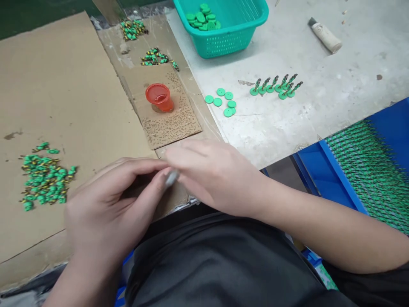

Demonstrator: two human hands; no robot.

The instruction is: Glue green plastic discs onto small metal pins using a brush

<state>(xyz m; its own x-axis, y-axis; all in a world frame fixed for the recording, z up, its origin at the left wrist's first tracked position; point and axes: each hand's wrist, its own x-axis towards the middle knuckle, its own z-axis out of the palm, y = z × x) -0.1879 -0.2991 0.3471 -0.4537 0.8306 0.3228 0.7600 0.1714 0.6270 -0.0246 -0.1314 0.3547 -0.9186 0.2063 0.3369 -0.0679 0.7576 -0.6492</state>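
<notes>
My left hand (108, 204) and my right hand (217, 175) meet at the table's front edge, fingers bent and tips pressed together. Whatever sits between them is hidden behind the fingers. A blurred greyish patch (171, 178) shows at my left thumb tip; I cannot tell what it is. Left of my hands lies a pile of small green, yellow and dark figure pieces (46, 179) on cardboard. Just beyond them, a red cup (159, 97) stands on a speckled cardboard square (172, 125).
Loose green discs (217, 102) lie near several dark pieces standing on green discs (276, 87). A teal basket (223, 44) holds more discs. Two small piles (132, 30) (156, 56) lie at the back. A whitish tube (326, 37) lies right. Blue trays (343, 175) hold rows of green-based pieces.
</notes>
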